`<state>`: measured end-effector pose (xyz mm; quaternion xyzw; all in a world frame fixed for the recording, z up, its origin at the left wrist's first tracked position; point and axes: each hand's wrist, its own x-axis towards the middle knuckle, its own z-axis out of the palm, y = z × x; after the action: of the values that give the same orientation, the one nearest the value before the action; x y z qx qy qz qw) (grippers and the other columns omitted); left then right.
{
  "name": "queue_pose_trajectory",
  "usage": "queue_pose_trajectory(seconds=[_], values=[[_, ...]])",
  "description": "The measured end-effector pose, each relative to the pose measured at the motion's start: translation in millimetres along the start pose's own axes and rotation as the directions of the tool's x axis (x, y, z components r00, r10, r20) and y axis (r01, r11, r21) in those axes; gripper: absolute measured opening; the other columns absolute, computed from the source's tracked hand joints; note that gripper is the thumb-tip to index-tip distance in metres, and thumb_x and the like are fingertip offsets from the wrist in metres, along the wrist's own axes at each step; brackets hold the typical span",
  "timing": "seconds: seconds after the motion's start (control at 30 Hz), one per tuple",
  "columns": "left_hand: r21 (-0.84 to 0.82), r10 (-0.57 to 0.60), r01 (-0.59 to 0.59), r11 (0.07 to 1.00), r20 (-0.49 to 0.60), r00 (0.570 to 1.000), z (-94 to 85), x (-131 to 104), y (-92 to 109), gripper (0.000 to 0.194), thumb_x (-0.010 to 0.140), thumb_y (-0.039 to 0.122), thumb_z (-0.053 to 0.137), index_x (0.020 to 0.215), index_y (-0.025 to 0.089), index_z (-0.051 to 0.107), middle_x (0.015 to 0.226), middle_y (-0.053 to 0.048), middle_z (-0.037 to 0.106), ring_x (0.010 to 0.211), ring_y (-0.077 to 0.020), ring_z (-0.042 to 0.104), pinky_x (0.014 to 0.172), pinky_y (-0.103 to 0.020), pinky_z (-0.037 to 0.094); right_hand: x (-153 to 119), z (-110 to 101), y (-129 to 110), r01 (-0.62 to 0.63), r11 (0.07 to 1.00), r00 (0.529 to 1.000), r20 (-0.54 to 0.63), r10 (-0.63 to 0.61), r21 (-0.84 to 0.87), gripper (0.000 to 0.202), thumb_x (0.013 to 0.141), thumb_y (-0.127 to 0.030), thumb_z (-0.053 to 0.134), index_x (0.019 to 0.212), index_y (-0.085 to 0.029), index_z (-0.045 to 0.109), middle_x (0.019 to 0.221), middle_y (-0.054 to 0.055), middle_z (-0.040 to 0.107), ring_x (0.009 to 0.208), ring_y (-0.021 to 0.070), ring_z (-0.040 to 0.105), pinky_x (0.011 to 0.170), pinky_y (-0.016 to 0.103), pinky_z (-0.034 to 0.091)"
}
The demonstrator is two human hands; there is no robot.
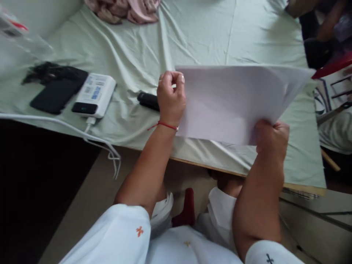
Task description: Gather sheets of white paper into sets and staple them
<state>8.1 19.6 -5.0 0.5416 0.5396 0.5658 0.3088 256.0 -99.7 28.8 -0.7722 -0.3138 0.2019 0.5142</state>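
Live now, gripping the white paper [217, 106] by its near right corner in a closed right hand [272, 141], apparently pinching its left edge between the curled fingers and thumb of the left hand [172, 101], holding it spread over the green cloth [203, 36]. Calling next, probably, for firm grips and even tension across the bend on the right, with a black object [148, 101] just left of the paper, a white power bank [103, 90] farther left, and crumpled pink fabric [129, 9] beyond its far left corner
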Motion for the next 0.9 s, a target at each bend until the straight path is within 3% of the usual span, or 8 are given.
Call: queue_pose_trajectory(seconds=[0.07,0.13,0.23,0.33,0.5,0.67,0.77,0.9], values=[[0.058,0.079,-0.078,0.995,-0.03,0.996,5.7,-6,2,0.007,0.104,0.028,0.059,0.109,0.023,0.06,0.125,-0.01,0.065,0.121,-0.0226,0.064,0.105,-0.039,0.051,1,-6,1,-0.059,0.998,0.998,-0.029,0.058,-0.023,0.013,0.059,-0.02,0.058,0.053,-0.02,0.045,0.052,-0.006,0.03,0.048,0.0051,0.023,0.041,0.022,0.016],[0.108,0.078,-0.075,0.991,-0.028,0.997,12.6,-14,2,0.02,0.104,0.036,0.059,0.121,0.024,0.058,0.134,-0.011,0.064,0.134,-0.0264,0.059,0.115,-0.042,0.045,5,-11,3,-0.102,0.994,0.994,-0.051,0.1,-0.04,0.012,0.057,-0.022,0.056,0.052,-0.02,0.045,0.052,-0.006,0.03,0.047,0.0052,0.024,0.04,0.022,0.016],[0.055,-0.033,0.031,0.998,0.047,0.998,22.5,-25,-3,0.037,0.102,0.047,0.064,0.133,0.028,0.055,0.141,-0.01,0.063,0.144,-0.0294,0.054,0.119,-0.045,0.043,13,-18,5,-0.146,0.988,0.986,-0.089,0.14,-0.054,0.015,0.056,-0.022,0.056,0.049,-0.021,0.043,0.049,-0.005,0.029,0.046,0.0058,0.023,0.039,0.022,0.016],[-0.081,-0.184,0.194,0.978,0.116,0.976,29.0,-33,-8,0.044,0.096,0.043,0.07,0.135,0.029,0.055,0.132,-0.009,0.068,0.136,-0.0305,0.061,0.112,-0.045,0.05,19,-24,7,-0.188,0.979,0.975,-0.139,0.176,-0.078,0.014,0.055,-0.022,0.055,0.048,-0.022,0.042,0.047,-0.005,0.028,0.045,0.007,0.024,0.038,0.022,0.018],[-0.284,-0.406,0.486,0.826,0.298,0.864,29.6,-39,-5,0.024,0.081,0.022,0.065,0.105,0.026,0.061,0.101,-0.004,0.073,0.103,-0.0264,0.074,0.091,-0.042,0.061,25,-25,13,-0.161,0.979,0.967,-0.22,0.131,-0.124,0.009,0.057,-0.022,0.053,0.051,-0.022,0.045,0.049,-0.005,0.031,0.047,0.0073,0.025,0.039,0.023,0.018],[-0.304,-0.531,0.655,0.692,0.399,0.747,24.7,-50,4,0.028,0.07,0.017,0.067,0.097,0.025,0.065,0.079,0.0,0.072,0.079,-0.0237,0.074,0.068,-0.035,0.06,28,-25,14,-0.114,0.993,0.956,-0.276,0.102,-0.029,0.003,0.058,-0.018,0.05,0.057,-0.021,0.05,0.053,-0.006,0.035,0.048,0.0071,0.027,0.04,0.023,0.02],[-0.299,-0.485,0.629,0.718,0.433,0.76,21.5,-59,5,0.018,0.071,0.026,0.078,0.086,0.023,0.069,0.074,-0.001,0.072,0.073,-0.0223,0.072,0.064,-0.033,0.058,27,-27,15,-0.118,0.993,0.959,-0.256,0.117,0.012,0.006,0.061,-0.016,0.052,0.062,-0.02,0.057,0.054,-0.007,0.038,0.049,0.0068,0.03,0.043,0.021,0.025],[-0.288,-0.424,0.548,0.785,0.395,0.815,17.3,-65,1,0.033,0.068,0.043,0.093,0.074,0.022,0.068,0.066,0.001,0.068,0.061,-0.016,0.061,0.057,-0.028,0.051,29,-25,21,0.027,0.993,0.973,-0.232,0.001,0.117,0.018,0.067,-0.015,0.062,0.081,-0.015,0.073,0.07,-0.004,0.062,0.061,0.0066,0.049,0.058,0.018,0.042]])
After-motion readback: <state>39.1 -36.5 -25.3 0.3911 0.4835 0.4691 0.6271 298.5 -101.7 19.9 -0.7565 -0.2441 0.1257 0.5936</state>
